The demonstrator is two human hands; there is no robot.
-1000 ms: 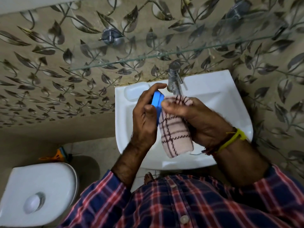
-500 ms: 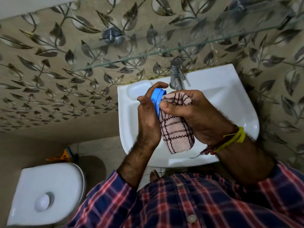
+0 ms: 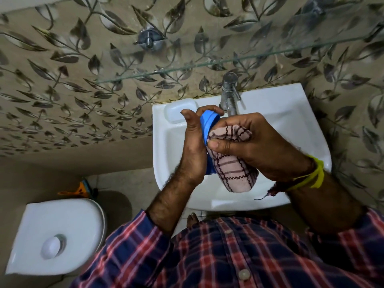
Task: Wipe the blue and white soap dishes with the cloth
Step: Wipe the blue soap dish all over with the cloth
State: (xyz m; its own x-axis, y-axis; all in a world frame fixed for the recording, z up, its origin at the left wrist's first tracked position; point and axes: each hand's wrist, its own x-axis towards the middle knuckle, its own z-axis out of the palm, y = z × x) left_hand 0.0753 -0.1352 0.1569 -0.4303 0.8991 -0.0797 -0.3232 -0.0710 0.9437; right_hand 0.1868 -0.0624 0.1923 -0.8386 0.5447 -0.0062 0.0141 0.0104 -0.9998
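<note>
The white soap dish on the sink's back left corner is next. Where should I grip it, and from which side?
Take the white soap dish across its two long edges, coming from above. It lies flat on the sink rim with its long sides exposed. The wall is close behind it and the tap stands to its right, so a top-down pinch looks clearest.

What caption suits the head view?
Left hand holds blue soap dish while right hand wipes it with checked cloth over sink.
</note>
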